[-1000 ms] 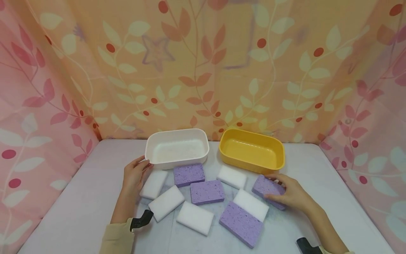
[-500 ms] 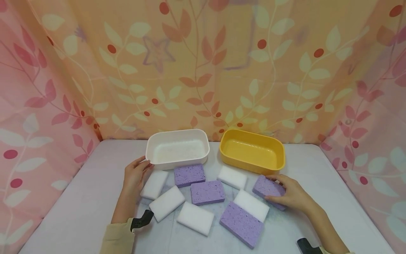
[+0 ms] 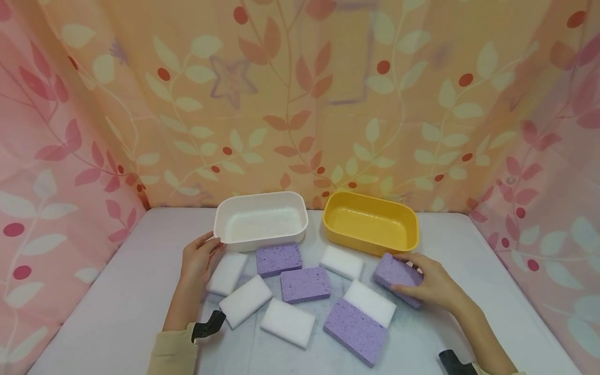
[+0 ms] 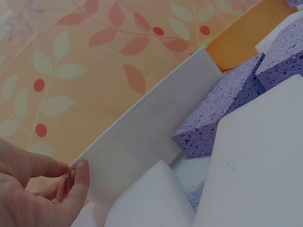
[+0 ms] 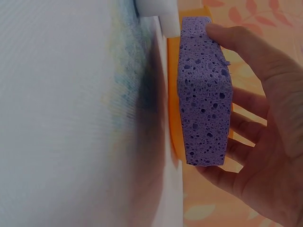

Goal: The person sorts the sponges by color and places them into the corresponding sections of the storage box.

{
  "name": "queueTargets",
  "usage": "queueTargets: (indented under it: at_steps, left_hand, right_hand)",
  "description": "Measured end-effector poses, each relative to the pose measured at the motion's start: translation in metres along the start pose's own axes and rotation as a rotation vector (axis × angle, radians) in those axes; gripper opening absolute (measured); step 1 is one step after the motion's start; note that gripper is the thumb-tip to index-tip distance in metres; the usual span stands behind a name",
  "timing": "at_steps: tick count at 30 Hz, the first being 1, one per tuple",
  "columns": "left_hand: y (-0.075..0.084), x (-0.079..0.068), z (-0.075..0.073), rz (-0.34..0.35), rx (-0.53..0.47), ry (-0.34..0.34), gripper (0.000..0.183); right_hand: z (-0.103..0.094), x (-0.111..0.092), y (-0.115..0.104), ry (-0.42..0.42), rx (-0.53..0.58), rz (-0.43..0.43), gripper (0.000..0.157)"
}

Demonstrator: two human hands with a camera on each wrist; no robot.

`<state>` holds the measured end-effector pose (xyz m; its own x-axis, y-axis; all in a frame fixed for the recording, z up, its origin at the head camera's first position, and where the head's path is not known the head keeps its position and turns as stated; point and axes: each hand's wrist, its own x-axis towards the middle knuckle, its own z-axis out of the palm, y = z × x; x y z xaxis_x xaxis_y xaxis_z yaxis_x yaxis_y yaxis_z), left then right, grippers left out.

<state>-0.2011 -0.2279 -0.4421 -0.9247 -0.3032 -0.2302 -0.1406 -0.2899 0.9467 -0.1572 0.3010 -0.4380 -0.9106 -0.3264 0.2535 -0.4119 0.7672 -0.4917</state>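
At the front left corner of the white plastic tub [image 3: 262,243], my left hand [image 3: 198,260] pinches the rim between thumb and fingers; the left wrist view shows this grip close up. My right hand [image 3: 436,284] grips a purple sponge [image 3: 394,273] by its edges in front of the yellow tub [image 3: 365,242]. From the right wrist view, this porous sponge [image 5: 206,109] is raised a little off the white cloth, with the thumb on one side and fingers along the other. Both tubs hold nothing that I can see.
Several more sponges lie flat before the tubs, among them a purple sponge [image 3: 305,285] and a white sponge [image 3: 288,323]. One purple sponge [image 3: 355,332] touches a white sponge [image 3: 372,302]. A patterned curtain [image 3: 281,104] stands behind the white-covered table [image 3: 117,291].
My right hand has raised the purple sponge slightly off the table, and its far edge now sits nearer the yellow tub. The left hand keeps its place on the white tub.
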Motion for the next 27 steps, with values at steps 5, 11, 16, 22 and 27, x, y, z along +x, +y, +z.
queueTargets:
  at_steps: [5,11,16,22,27]
  left_hand:
    - [0.0,0.0,-0.001,0.011,-0.005,0.007,0.056]
    - [0.002,-0.001,0.0,0.005,0.0,0.007,0.056]
    - [0.001,0.0,-0.001,0.001,-0.003,0.003,0.057]
    - [0.0,0.003,-0.003,0.0,-0.006,0.005,0.058]
    - [0.0,0.003,0.0,-0.018,-0.001,0.008,0.057]
  right_hand:
    - [-0.005,0.004,-0.004,0.009,0.0,-0.011,0.069]
    - [-0.009,0.011,-0.01,-0.025,0.004,0.001,0.069]
    - [-0.011,0.016,-0.016,-0.042,0.005,-0.013,0.068]
    - [-0.014,0.023,-0.025,-0.055,0.01,-0.043,0.068]
    - [-0.018,0.029,-0.032,-0.071,0.003,-0.041,0.067]
